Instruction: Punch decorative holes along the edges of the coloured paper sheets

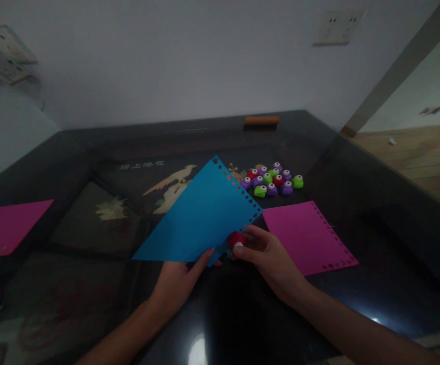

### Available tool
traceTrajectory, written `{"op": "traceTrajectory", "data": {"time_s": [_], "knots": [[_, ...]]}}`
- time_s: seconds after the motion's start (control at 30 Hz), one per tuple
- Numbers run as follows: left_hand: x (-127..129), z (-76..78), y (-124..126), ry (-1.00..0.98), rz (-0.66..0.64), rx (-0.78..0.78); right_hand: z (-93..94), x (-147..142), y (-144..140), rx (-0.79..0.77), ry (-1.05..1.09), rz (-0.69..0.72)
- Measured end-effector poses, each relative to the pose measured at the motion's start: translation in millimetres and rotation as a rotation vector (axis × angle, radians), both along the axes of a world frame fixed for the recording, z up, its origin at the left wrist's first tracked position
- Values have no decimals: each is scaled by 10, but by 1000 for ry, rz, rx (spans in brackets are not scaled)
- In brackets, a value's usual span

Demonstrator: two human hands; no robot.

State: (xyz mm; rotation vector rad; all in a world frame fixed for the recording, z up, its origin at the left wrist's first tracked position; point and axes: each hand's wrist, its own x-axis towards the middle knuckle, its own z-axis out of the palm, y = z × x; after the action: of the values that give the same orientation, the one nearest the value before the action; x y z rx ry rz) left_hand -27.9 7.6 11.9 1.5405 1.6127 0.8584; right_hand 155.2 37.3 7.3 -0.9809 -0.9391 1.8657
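the left hand (pixel 178 279) pinches the near corner of a blue paper sheet (pixel 200 215), fingers closed on its edge, holding it tilted above the dark table (pixel 375 243). the right hand (pixel 267 253) grips a small red punch (pixel 236 240) clamped at the sheet's perforated edge. beyond lie a pink sheet (pixel 307 235), then a cluster of coloured punches (pixel 273 180).

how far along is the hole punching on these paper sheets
Done: the pink sheet at right has holes along two edges, and the blue sheet along its upper right edge. In hand: the left hand holds the blue sheet while the right hand holds a red punch at its lower corner. Left: the blue sheet's other edges, and the pink sheet at far left shows no holes.
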Motion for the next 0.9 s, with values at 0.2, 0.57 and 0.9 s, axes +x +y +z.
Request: {"op": "traceTrajectory", "data": {"time_s": [0.2,0.57,0.9], "knots": [[-6,8,2,100,-13,-46,-8,1,0,10,-13,3],[-6,24,4,122,-32,-67,18,8,-5,14,8,8],[-17,10,2,136,-42,-51,21,11,6,23,19,-9]]}}
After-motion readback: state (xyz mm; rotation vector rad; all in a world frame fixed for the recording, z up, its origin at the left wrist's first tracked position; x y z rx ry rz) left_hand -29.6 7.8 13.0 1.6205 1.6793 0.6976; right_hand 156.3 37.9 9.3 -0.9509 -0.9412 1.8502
